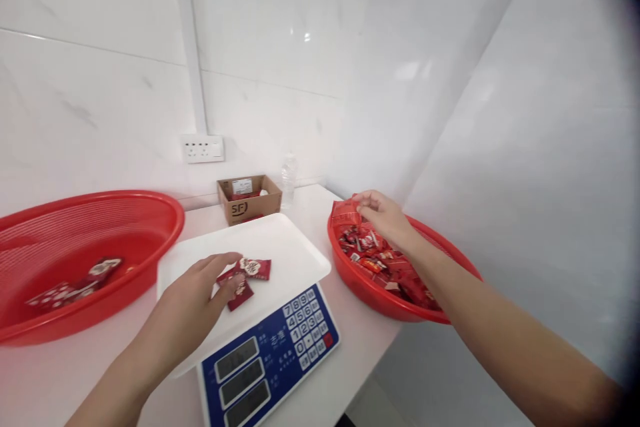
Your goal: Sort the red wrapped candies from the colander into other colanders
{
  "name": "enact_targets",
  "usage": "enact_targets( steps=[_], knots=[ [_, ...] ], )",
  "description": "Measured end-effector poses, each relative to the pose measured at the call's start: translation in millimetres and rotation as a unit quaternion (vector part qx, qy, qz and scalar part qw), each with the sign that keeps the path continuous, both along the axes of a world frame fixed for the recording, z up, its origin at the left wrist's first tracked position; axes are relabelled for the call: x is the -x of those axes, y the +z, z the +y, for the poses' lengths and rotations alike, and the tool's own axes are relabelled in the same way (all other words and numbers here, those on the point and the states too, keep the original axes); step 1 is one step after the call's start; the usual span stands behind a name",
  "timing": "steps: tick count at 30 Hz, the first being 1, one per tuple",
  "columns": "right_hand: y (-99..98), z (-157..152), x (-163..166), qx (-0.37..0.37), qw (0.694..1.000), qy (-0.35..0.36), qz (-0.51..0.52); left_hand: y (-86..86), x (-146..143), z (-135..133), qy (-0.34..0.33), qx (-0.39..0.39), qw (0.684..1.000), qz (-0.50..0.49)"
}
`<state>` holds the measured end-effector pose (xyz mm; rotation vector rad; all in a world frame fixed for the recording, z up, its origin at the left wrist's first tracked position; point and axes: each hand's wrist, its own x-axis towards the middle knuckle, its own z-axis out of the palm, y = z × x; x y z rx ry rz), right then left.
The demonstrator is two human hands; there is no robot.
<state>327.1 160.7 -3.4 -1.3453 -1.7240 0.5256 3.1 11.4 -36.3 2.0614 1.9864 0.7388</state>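
Observation:
A white weighing scale point(280, 240) with a blue keypad panel point(273, 357) sits on the table in front of me. Small red snack packets point(253, 270) lie on its white platter. My left hand point(197, 297) rests on the platter with its fingers curled onto those packets. My right hand point(383, 213) hovers over the red basket point(370, 293) at the right, pinching a red packet point(345, 213) at its far rim. That basket holds several red packets point(385, 263).
A large red basket point(150, 213) at the left holds a few red packets point(75, 283). A small open cardboard box point(250, 197) and a clear plastic bottle point(289, 177) stand by the tiled wall, below a wall socket point(203, 148). The table edge runs just right of the scale.

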Motion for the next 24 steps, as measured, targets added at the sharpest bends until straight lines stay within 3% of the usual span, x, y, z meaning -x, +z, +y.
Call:
enact_targets(
  steps=[7, 13, 18, 24],
  knots=[
    [1.8, -11.8, 108.0, -0.065, 0.988, 0.139, 0.001, 7.6, 5.4, -3.2, 0.056, 0.022, 0.998, 0.026],
    [-30.5, -38.6, 185.9, -0.09, 0.948, 0.284, -0.113, 0.2, 10.6, 0.5, 0.034, -0.017, 0.999, 0.037],
    [-54.4, -50.9, 193.9, -0.076, 0.917, 0.342, -0.191, -2.1, 12.8, 1.1, -0.021, 0.022, 0.998, 0.052],
    [-53.6, -48.7, 166.4, -0.069, 0.91, 0.34, -0.225, -5.6, 15.8, 3.0, -0.024, 0.038, 0.998, 0.053]
  ],
)
